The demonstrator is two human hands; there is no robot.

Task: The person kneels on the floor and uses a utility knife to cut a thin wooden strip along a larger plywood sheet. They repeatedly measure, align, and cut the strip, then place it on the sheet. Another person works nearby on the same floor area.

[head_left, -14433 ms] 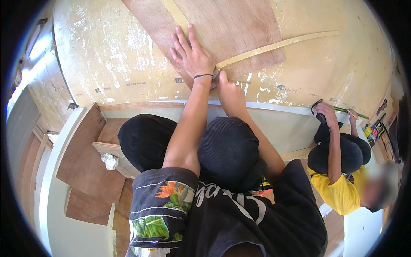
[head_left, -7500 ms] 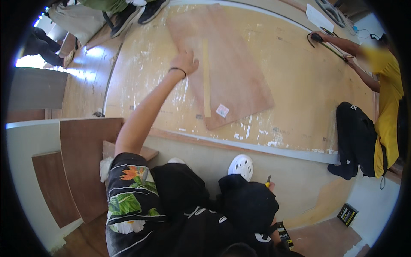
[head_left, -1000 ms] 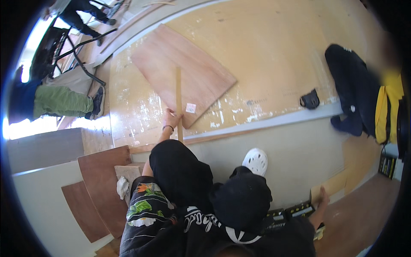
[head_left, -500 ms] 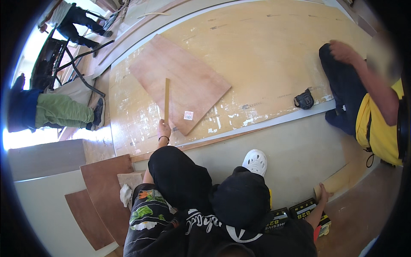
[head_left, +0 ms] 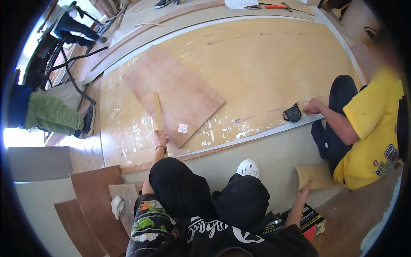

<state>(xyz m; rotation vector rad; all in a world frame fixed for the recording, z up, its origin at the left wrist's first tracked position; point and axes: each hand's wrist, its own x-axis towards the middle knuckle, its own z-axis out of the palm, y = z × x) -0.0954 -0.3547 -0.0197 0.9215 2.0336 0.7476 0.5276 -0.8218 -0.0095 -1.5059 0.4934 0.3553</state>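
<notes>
My left hand is closed round the lower end of a narrow wooden strip. The strip lies across the edge of a reddish-brown plywood piece with a small white and pink sticker. Under that piece is a large tan board, scuffed with white along its near edge. At the right, my right hand grips the lower edge of a thin, curved tan sheet. Close to that hand are black and yellow adhesive boxes.
A co-worker in yellow sits at the right, a hand beside a black tape measure. Brown plywood offcuts and a white cloth lie left. A hammer lies at the far edge. Others stand upper left.
My right hand has brought the curved sheet leftward and upward. The co-worker's hand has come down from the knee to the tape measure. My left hand still holds the strip.
</notes>
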